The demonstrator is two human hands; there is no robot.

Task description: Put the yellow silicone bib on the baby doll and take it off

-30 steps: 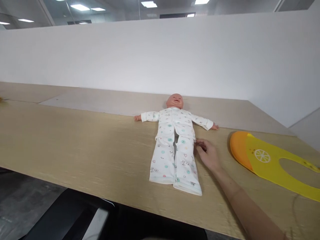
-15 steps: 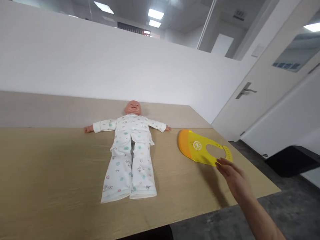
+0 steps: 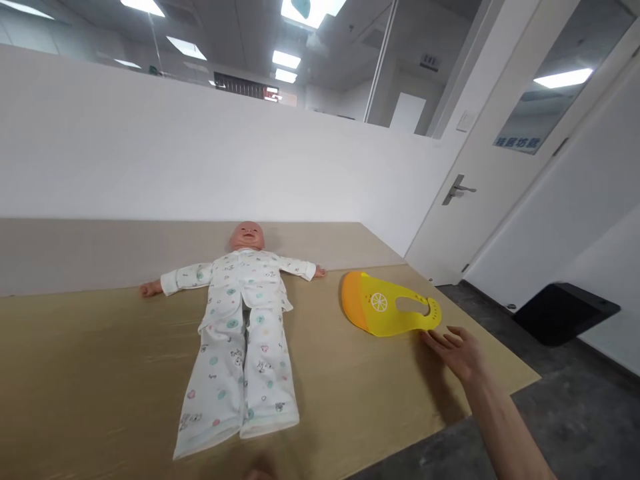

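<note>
A yellow silicone bib (image 3: 387, 319) with an orange pocket and a white citrus-slice print lies on the right part of the table. Just off its neck strap is my right hand (image 3: 457, 351), fingers apart and holding nothing. A baby doll (image 3: 249, 283) in white printed pyjamas lies on its back to the left of the bib, arms spread and head toward the wall. Only a sliver of my left hand (image 3: 260, 475) shows at the bottom edge, below the doll's trouser legs; its fingers are hidden.
The wooden table (image 3: 350, 393) ends in an edge at the right and front. Behind it stands a white wall (image 3: 215, 160) with windows above. A white door (image 3: 480, 153) and a black object (image 3: 563, 313) are on the right, past the table.
My right hand has let go of the bib's neck strap, which now lies lower, and its fingers have spread. A sliver of my left hand has come in at the bottom. The view has shifted.
</note>
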